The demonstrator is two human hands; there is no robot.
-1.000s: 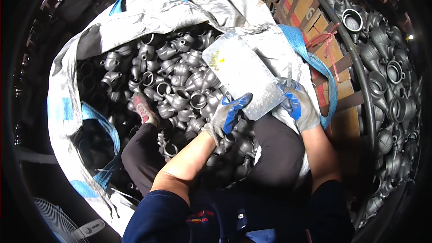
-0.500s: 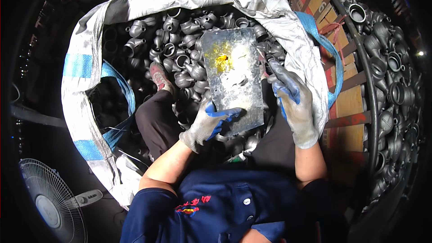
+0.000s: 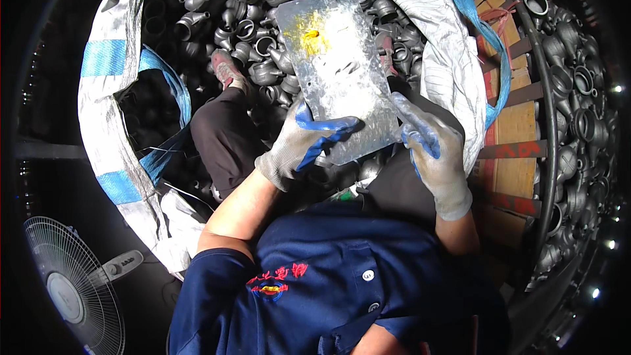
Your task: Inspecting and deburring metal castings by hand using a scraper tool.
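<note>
A rectangular metal plate (image 3: 345, 66), scuffed and glaring with light, tilts in front of me; a yellow smear marks its upper left part. My left hand (image 3: 312, 135), in a grey knit glove with blue coating, grips its lower left edge, thumb lying across the top face. Beside the plate's right edge is my right hand (image 3: 430, 144), gloved alike. Its fingers are closed, one long digit pointing up along that edge; what they hold, if anything, I cannot make out. Beneath the plate lie many dark grey metal pipe fittings (image 3: 263, 69).
A white woven bulk bag (image 3: 105, 128) with blue straps surrounds my legs and the fittings. On the right stand wooden boards (image 3: 513, 121) and a dark curved rail (image 3: 547, 131), with more fittings beyond. A fan (image 3: 72, 289) stands at the lower left.
The plate has moved up and slightly left in view and turned a little counterclockwise, my left hand still gripping it. The gap between the plate and my right hand has narrowed.
</note>
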